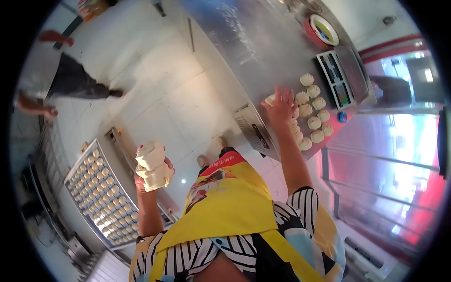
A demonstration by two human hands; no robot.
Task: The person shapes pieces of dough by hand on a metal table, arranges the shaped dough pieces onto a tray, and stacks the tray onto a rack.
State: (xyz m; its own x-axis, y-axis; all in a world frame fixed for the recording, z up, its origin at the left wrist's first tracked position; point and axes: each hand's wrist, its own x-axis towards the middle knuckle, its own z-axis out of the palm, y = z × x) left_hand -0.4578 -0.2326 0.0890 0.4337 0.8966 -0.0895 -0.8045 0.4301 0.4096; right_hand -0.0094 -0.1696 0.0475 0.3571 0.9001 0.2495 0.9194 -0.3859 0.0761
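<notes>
My left hand (140, 183) is raised over the floor, its fingers curled round a stack of pale dough pieces (152, 157). How many pieces are in the stack I cannot tell. My right hand (281, 110) reaches onto the metal table (256, 51), fingers stretched out and spread. It lies over pale dough at the table's near edge, and one dough piece (269, 99) shows beside its thumb side. Close to it, several rounded dough buns (314, 123) stand in rough rows. What lies under the palm is hidden.
A digital scale (334, 77) stands beyond the buns, with a blue round object (342, 116) nearby. A white-rimmed bowl (324, 29) sits farther back. At lower left, a large tray (81, 207) holds many small buns. Another person (70, 77) is at upper left.
</notes>
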